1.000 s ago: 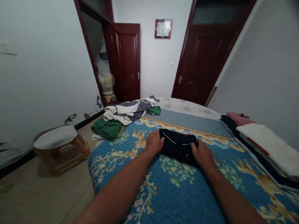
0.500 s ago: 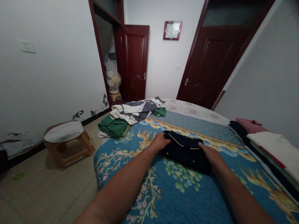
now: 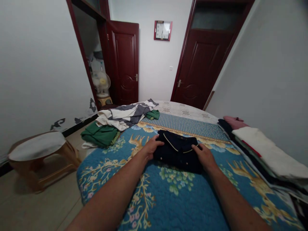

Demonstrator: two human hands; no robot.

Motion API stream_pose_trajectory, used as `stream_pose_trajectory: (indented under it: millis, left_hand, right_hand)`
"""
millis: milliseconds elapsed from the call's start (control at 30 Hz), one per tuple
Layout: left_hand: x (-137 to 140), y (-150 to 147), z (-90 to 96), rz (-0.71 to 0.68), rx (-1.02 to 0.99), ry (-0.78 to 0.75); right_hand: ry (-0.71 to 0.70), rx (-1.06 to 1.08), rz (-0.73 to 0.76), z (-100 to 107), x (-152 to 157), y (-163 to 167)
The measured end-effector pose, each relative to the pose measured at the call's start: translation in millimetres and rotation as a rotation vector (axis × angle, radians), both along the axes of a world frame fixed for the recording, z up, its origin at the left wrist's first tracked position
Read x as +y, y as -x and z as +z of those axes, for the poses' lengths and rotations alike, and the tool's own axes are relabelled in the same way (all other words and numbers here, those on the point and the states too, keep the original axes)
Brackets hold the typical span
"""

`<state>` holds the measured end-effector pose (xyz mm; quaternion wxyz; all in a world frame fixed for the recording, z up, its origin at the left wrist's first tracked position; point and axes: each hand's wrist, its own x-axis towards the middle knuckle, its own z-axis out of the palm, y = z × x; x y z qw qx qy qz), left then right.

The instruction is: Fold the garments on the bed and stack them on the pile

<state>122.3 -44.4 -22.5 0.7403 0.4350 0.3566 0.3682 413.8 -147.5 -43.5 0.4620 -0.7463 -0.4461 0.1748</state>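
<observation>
A dark navy collared shirt (image 3: 176,157), folded into a compact bundle, lies on the blue flowered quilt (image 3: 192,205). Pale piping edges its collar, and small light dots show on the front. My left hand (image 3: 152,146) grips the shirt's left side, thumb on top and fingers mostly hidden below. On the opposite side, my right hand (image 3: 205,156) is closed on the right edge, its thumb by the collar tip. Both forearms reach in from the bottom of the view.
Crumpled grey-and-white cloth (image 3: 130,114) and green garments (image 3: 101,134) lie at the bed's far left. A stack of folded clothes (image 3: 260,141) sits along the right. A stool (image 3: 40,150) stands on the floor at left; a wall clock (image 3: 163,30) hangs between two dark red doors.
The view has swung to the right, so the room appears shifted left. Both hands keep hold of the navy shirt, which looks nearly unchanged on the quilt.
</observation>
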Motion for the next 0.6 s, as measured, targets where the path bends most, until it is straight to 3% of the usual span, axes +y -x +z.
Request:
stream_pose_trajectory:
  millis: [133, 200, 300, 467, 600]
  left_hand:
    - [-4, 2, 7.3, -0.092, -0.117, -0.022]
    - [-4, 4, 10.4, -0.119, -0.109, -0.042]
    - [1, 6, 11.1, -0.124, -0.077, -0.068]
    - [10, 6, 7.6, -0.115, 0.015, -0.070]
    - [14, 3, 4.3, -0.082, 0.220, -0.134]
  right_hand:
    - [-0.194, 0.463, -0.005, 6, -3, 12]
    - [-0.225, 0.740, 0.046, 10, -4, 19]
    - [-0.230, 0.976, 0.106, 16, -5, 27]
    - [-0.042, 1.075, 0.180, 23, -12, 27]
    - [-0.068, 0.980, 0.105, 36, -22, 25]
